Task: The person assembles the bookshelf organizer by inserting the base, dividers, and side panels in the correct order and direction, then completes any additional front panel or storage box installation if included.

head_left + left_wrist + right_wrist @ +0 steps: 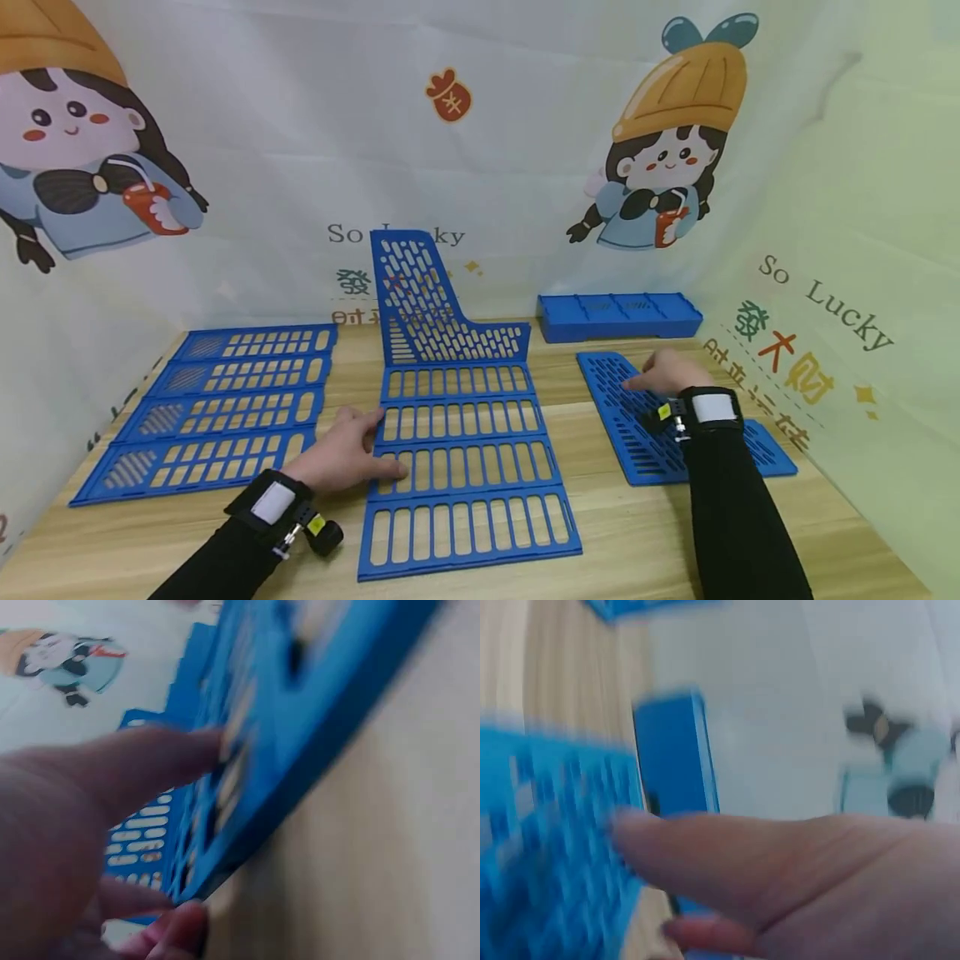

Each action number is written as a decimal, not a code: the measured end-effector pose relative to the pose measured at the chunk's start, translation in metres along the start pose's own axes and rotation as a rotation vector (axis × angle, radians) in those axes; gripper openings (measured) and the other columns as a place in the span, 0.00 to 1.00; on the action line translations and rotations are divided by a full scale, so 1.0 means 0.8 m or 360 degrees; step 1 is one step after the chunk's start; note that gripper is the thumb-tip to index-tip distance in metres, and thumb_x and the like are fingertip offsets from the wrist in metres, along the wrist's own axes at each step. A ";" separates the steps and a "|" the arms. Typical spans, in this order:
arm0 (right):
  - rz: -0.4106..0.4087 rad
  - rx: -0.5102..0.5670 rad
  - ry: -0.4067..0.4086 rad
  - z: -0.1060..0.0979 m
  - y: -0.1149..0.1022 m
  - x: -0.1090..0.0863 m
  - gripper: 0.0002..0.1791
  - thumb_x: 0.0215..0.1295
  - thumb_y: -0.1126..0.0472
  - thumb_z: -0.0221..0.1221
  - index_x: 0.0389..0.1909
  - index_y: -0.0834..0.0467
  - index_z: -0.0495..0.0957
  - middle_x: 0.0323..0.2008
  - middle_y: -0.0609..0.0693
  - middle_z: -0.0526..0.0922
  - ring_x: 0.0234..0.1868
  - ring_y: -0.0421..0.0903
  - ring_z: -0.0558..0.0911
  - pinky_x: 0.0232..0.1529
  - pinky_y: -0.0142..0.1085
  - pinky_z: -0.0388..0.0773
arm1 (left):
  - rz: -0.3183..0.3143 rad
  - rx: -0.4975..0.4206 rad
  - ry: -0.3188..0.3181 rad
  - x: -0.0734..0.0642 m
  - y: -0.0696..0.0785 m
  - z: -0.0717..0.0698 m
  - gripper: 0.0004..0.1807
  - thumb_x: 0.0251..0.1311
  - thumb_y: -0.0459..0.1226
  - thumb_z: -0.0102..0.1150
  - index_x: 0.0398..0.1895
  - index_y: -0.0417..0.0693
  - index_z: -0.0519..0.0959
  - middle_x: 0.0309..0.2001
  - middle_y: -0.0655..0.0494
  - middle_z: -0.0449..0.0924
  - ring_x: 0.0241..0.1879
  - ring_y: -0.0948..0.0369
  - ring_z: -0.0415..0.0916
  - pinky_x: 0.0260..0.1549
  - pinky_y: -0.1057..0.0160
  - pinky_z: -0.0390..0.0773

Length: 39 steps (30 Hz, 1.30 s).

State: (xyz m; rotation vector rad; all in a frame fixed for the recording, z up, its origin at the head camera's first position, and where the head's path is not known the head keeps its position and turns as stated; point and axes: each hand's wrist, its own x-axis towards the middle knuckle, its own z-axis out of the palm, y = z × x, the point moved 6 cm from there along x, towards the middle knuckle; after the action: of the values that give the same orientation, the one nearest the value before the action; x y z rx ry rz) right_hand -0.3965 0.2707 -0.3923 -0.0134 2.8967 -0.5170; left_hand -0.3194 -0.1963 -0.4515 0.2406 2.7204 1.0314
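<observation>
My left hand is at the left edge of a blue slotted panel lying in the middle of the table. Its thumb lies over the slots, and its fingers curl round the panel's edge in the left wrist view. An L-shaped blue perforated side panel of a file rack stands upright at the far end of the slotted panel. On the right, my right hand holds the inner edge of a second L-shaped perforated panel, thumb on top; its other fingers are mostly hidden.
Several joined blue panels with grid openings lie on the left side of the wooden table. A long blue tray-like piece sits at the back right, against the printed cloth hung behind and beside the table.
</observation>
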 end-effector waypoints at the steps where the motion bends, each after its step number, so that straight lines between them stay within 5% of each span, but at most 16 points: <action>1: 0.0059 -0.0042 -0.0053 -0.001 0.013 -0.004 0.42 0.74 0.42 0.69 0.67 0.76 0.77 0.67 0.77 0.79 0.64 0.72 0.83 0.60 0.62 0.84 | 0.0009 -0.0015 -0.0028 -0.001 0.000 -0.001 0.64 0.58 0.51 0.84 0.87 0.32 0.55 0.57 0.39 0.65 0.48 0.50 0.67 0.43 0.57 0.71; 6: 0.0179 -0.0102 -0.0223 0.008 0.050 -0.009 0.51 0.65 0.32 0.73 0.63 0.78 0.80 0.67 0.78 0.80 0.60 0.68 0.85 0.60 0.60 0.86 | 0.0012 -0.0009 -0.0072 -0.003 0.000 -0.001 0.67 0.57 0.51 0.85 0.87 0.31 0.52 0.65 0.34 0.62 0.53 0.48 0.68 0.51 0.53 0.75; 11: 0.0166 -0.0083 -0.0198 0.007 0.057 -0.002 0.48 0.67 0.37 0.72 0.65 0.79 0.78 0.68 0.80 0.77 0.63 0.73 0.83 0.60 0.62 0.85 | 0.0034 0.0061 -0.0018 0.000 0.002 0.002 0.67 0.58 0.54 0.83 0.87 0.30 0.52 0.71 0.29 0.61 0.62 0.41 0.72 0.65 0.38 0.77; 15: 0.0148 -0.0079 -0.0183 0.004 0.055 0.003 0.43 0.66 0.39 0.72 0.58 0.77 0.82 0.59 0.75 0.85 0.50 0.63 0.87 0.52 0.55 0.87 | 0.0026 0.0057 -0.0001 -0.001 0.002 0.001 0.67 0.58 0.54 0.84 0.87 0.30 0.53 0.71 0.28 0.60 0.66 0.39 0.72 0.69 0.34 0.75; 19: 0.0126 -0.0071 -0.0186 0.001 0.053 0.003 0.39 0.65 0.39 0.72 0.53 0.75 0.85 0.48 0.66 0.87 0.39 0.54 0.82 0.44 0.47 0.84 | 0.0014 0.0026 -0.0011 -0.004 0.002 0.002 0.67 0.57 0.54 0.84 0.87 0.30 0.53 0.71 0.29 0.60 0.65 0.40 0.71 0.69 0.35 0.75; 25: 0.0041 0.0078 -0.0113 -0.018 0.045 -0.004 0.31 0.68 0.41 0.73 0.45 0.68 0.80 0.35 0.54 0.80 0.37 0.51 0.77 0.39 0.42 0.76 | 0.0039 0.0026 -0.0031 -0.005 0.003 0.001 0.67 0.55 0.56 0.84 0.87 0.34 0.55 0.66 0.36 0.65 0.60 0.46 0.68 0.63 0.41 0.77; 27: -0.0020 0.0146 -0.0108 -0.025 0.041 -0.007 0.29 0.72 0.44 0.71 0.49 0.68 0.78 0.35 0.53 0.77 0.38 0.51 0.76 0.40 0.43 0.74 | 0.0041 0.0024 -0.0040 -0.004 0.002 0.001 0.67 0.55 0.56 0.85 0.87 0.35 0.55 0.63 0.38 0.65 0.57 0.47 0.66 0.57 0.47 0.76; 30: -0.0119 0.0132 -0.0114 -0.035 0.033 -0.014 0.30 0.78 0.45 0.66 0.64 0.67 0.78 0.49 0.58 0.83 0.49 0.56 0.80 0.49 0.48 0.78 | 0.0038 0.0036 -0.0046 -0.004 0.002 0.000 0.68 0.55 0.57 0.84 0.87 0.34 0.55 0.61 0.40 0.64 0.55 0.48 0.64 0.51 0.53 0.73; 33: -0.0237 0.0172 -0.0115 -0.041 0.027 -0.017 0.22 0.84 0.47 0.59 0.54 0.64 0.78 0.48 0.59 0.82 0.48 0.56 0.80 0.48 0.49 0.76 | 0.0029 0.0043 -0.0044 -0.003 0.002 -0.001 0.68 0.55 0.57 0.85 0.87 0.33 0.55 0.59 0.41 0.64 0.54 0.49 0.64 0.47 0.57 0.70; 36: -0.0313 0.0300 -0.0039 -0.046 0.022 -0.018 0.19 0.87 0.48 0.55 0.42 0.61 0.71 0.36 0.54 0.75 0.35 0.51 0.74 0.38 0.43 0.70 | 0.0018 0.0050 -0.0032 -0.002 0.001 -0.002 0.67 0.54 0.56 0.85 0.86 0.31 0.56 0.57 0.42 0.64 0.53 0.49 0.64 0.45 0.57 0.70; 39: -0.0417 0.0495 0.0087 -0.051 0.007 -0.019 0.16 0.90 0.52 0.49 0.45 0.62 0.68 0.36 0.53 0.71 0.35 0.50 0.72 0.38 0.42 0.69 | 0.0009 0.0048 -0.0023 -0.002 0.000 -0.001 0.66 0.54 0.56 0.85 0.85 0.30 0.58 0.54 0.42 0.64 0.54 0.48 0.62 0.42 0.57 0.68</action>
State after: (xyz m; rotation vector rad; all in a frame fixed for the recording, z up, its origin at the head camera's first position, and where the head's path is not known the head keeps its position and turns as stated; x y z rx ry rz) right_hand -0.3896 0.2907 -0.3538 -0.3409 2.8473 -1.0223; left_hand -0.3180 -0.1969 -0.4506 0.2601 2.7257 0.9872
